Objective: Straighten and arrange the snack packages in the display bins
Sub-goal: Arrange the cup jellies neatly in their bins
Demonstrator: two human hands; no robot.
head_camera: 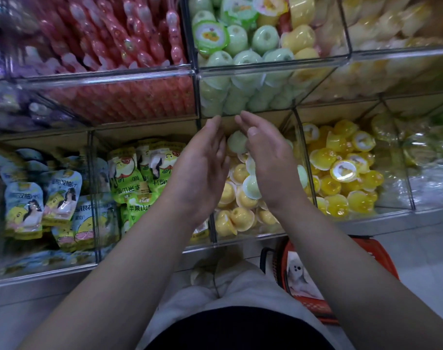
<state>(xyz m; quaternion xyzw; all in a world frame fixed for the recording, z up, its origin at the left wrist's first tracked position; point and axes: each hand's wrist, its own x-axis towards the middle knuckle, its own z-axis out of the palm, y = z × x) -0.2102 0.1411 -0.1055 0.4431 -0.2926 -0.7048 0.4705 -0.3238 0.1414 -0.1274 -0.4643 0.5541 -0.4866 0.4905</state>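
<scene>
Both hands hover over the lower middle clear bin (250, 237), which holds yellow jelly cups (240, 215) mixed with a few pale green ones. My left hand (202, 168) and my right hand (268, 160) face each other with straight fingers, palms inward. A pale green jelly cup (236, 142) sits between them, touched by the fingers; whether it is lifted I cannot tell. Another green cup (252, 188) lies below the right palm.
Above is a bin of green cups (240, 39) and one of pink tube snacks (114, 34). Drink pouches (139, 173) fill the bin to the left, bright yellow cups (344, 173) the bin to the right. A red shopping basket (316, 274) stands on the floor by my right leg.
</scene>
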